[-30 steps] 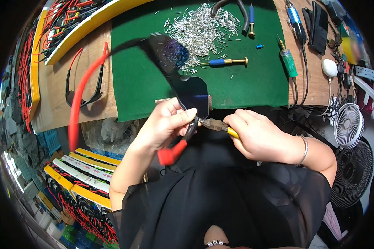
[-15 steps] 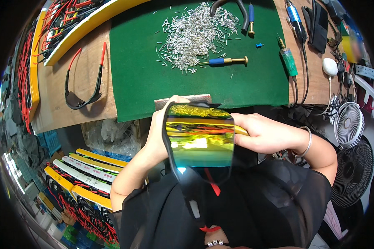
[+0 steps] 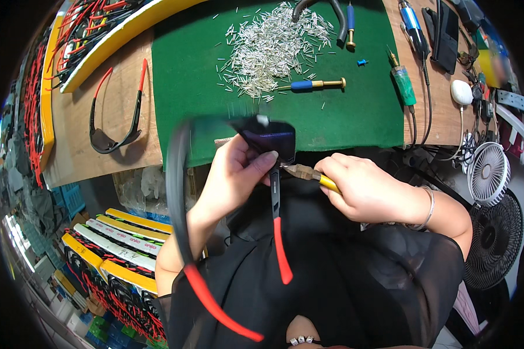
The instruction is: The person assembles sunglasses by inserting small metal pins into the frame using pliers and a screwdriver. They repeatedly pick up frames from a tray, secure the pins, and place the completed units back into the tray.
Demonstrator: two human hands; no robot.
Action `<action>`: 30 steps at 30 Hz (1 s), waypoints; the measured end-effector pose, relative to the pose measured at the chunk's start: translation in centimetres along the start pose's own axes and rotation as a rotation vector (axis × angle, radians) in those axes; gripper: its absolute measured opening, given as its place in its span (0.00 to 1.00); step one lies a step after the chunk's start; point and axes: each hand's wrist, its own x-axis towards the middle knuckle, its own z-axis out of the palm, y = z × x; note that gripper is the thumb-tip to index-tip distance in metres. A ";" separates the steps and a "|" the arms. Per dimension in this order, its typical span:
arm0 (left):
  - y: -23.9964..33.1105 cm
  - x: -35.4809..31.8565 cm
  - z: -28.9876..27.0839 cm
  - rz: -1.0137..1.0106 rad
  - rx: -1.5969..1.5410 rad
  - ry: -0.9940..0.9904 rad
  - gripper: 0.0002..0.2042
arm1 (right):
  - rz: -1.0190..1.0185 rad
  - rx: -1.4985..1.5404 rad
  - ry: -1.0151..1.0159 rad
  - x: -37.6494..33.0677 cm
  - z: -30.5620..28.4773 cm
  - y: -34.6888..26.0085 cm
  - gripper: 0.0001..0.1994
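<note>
My left hand (image 3: pixel 236 174) grips a pair of sunglasses (image 3: pixel 266 139) with a dark lens and black arms ending in red tips; both arms hang down toward my lap. My right hand (image 3: pixel 364 189) holds a yellow-handled screwdriver (image 3: pixel 311 175) whose tip meets the glasses at the hinge beside my left thumb. Both hands are just below the front edge of the green mat (image 3: pixel 355 122). The glasses are blurred by motion.
A heap of small silver pins (image 3: pixel 273 49) lies on the mat, with a blue-and-gold screwdriver (image 3: pixel 311 85) beside it. A second pair of black-and-red sunglasses (image 3: pixel 113 113) rests on the wooden bench at left. Small fans (image 3: pixel 488 173) stand at right. Trays of glasses (image 3: pixel 119 247) sit lower left.
The glasses were turned: half a second ago the gold mirrored lens faced me, now it faces away and the arms hang down. My right hand's screwdriver is back at the hinge.
</note>
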 end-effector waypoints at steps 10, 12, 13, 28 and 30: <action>-0.6 -0.1 -2.4 0.311 0.706 -0.211 0.15 | 0.228 0.520 -0.303 1.0 -1.8 -0.3 0.12; -0.5 -0.2 -2.2 0.324 0.644 -0.183 0.15 | 0.217 0.461 -0.274 0.9 -1.5 -0.3 0.11; -0.3 -0.3 -1.9 0.286 0.569 -0.144 0.14 | 0.211 0.432 -0.259 0.9 -1.3 -0.3 0.11; 1.0 -1.2 -1.1 0.235 0.300 0.136 0.06 | 0.106 0.099 -0.142 0.2 -0.8 -0.2 0.11; 1.0 -1.2 -1.1 0.165 0.215 0.133 0.06 | 0.091 0.150 -0.152 0.3 -0.8 -0.2 0.12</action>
